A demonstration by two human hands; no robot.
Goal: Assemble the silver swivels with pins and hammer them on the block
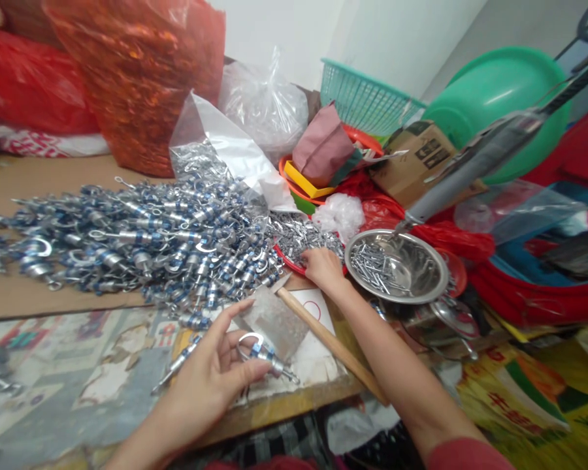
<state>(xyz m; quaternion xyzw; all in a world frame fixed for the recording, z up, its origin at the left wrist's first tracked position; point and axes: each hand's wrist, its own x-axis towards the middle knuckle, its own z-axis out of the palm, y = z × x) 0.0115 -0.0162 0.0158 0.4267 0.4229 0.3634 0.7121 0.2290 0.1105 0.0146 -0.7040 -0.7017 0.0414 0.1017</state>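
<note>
My left hand [210,365] is closed with thumb and fingers on a small silver-and-blue metal hook fitting [264,356], held above the bench edge. Beside it lies a flat grey metal block [277,320]. A hammer [330,339] with a wooden handle rests across the block's right side. My right hand [323,267] reaches into a red tray [294,264] filled with small silver metal pieces [298,235]. Its fingers are bent together among the pieces, and what they pinch is hidden. Another similar fitting [176,362] lies left of my left hand.
A large heap of hook fittings [176,241] covers the left of the bench. Right of the tray stands a steel bowl [421,267] of metal pins [375,264]. Behind are an orange bag [142,78], a teal basket [367,88] and a green basin [500,98]. A grey bar [470,166] slants in from the right.
</note>
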